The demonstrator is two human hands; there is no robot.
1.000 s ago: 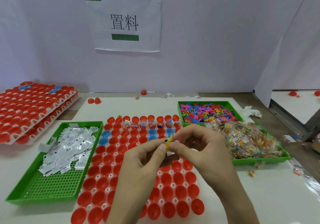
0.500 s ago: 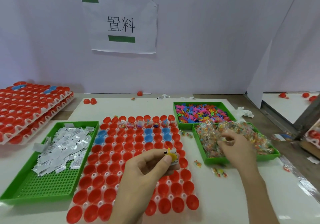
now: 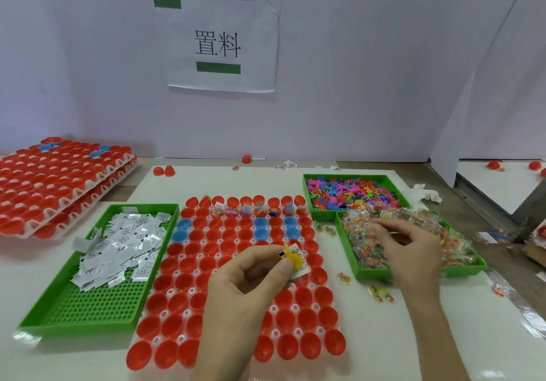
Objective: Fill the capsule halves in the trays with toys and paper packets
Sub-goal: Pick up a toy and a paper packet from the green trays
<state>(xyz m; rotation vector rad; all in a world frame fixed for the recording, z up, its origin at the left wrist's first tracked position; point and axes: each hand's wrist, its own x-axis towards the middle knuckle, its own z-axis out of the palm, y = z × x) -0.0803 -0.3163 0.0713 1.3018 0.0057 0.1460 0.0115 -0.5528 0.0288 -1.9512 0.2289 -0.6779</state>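
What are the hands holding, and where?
Left hand pinches a yellow toy and packet by their lower edges. Right hand touches bags in a tray; a grip cannot be told.

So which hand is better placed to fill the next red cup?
Left. The left hand pinches a yellow toy and a packet right above the capsule tray; the right hand is off to the side in the bin of bagged toys.

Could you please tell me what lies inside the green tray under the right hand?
The green tray is heaped with clear bags of small coloured toys. The right hand lies on the heap, covering some bags; the tray's floor is hidden beneath them.
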